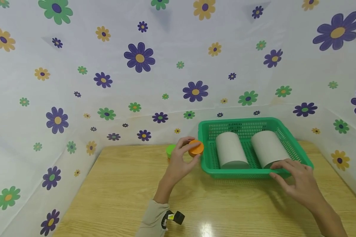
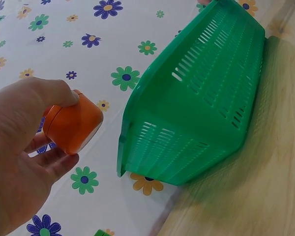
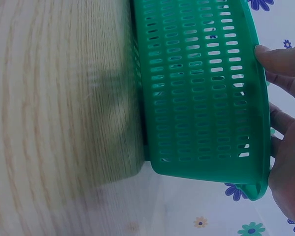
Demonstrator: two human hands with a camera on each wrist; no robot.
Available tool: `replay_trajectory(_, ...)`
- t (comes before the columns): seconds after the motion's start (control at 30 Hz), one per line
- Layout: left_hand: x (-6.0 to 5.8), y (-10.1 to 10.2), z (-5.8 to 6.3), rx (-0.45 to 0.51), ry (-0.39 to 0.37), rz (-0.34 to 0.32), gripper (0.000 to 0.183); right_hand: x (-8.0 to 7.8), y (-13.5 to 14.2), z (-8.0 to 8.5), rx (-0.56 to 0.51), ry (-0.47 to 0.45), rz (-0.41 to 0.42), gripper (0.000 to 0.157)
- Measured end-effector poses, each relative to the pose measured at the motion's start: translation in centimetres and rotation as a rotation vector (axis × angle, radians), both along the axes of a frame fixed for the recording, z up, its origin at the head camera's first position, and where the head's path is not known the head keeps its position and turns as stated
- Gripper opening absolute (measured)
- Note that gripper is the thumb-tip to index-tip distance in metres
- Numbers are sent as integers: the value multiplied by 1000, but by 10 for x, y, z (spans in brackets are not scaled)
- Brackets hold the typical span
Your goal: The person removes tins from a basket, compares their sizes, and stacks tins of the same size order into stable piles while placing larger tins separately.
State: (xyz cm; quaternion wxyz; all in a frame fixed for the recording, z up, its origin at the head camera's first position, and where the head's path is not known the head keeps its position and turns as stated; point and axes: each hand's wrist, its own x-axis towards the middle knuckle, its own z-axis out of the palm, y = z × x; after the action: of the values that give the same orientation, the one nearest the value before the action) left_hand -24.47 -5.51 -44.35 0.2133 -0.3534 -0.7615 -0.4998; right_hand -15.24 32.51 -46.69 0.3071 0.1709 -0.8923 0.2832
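My left hand (image 1: 178, 166) pinches a small orange container (image 1: 196, 148) between thumb and fingers, just left of the green plastic basket (image 1: 240, 171). In the left wrist view the orange container (image 2: 73, 125) has rounded sides and a seam near one end, and it is held apart from the basket wall. Partly hidden behind that hand is a green-topped piece (image 1: 170, 150). My right hand (image 1: 299, 181) grips the basket's near rim toward the right corner, thumb outside and fingers over the edge. Inside the basket, two white cylinders (image 1: 229, 148) lie on their sides, next to each other.
The basket stands at the back right of a wooden table (image 1: 121, 191), close to a white flower-print cloth (image 1: 166, 82) that hangs behind and at both sides. A strap with a small black device (image 1: 178, 217) is on the left wrist.
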Motion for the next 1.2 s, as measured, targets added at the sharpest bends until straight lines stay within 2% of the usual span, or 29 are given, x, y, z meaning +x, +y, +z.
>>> replay_trajectory(0.43, -4, -23, 3, 7, -16, 82, 36, 0, -2, 1, 4, -4, 6, 33)
replay_trajectory(0.63, -7, -32, 5, 11, -51, 120, 34, 1, -1, 1, 14, -10, -8, 31)
replay_trajectory(1.2, -17, -50, -2, 101, -66, 166, 34, -2, 2, -2, 6, 7, -1, 35)
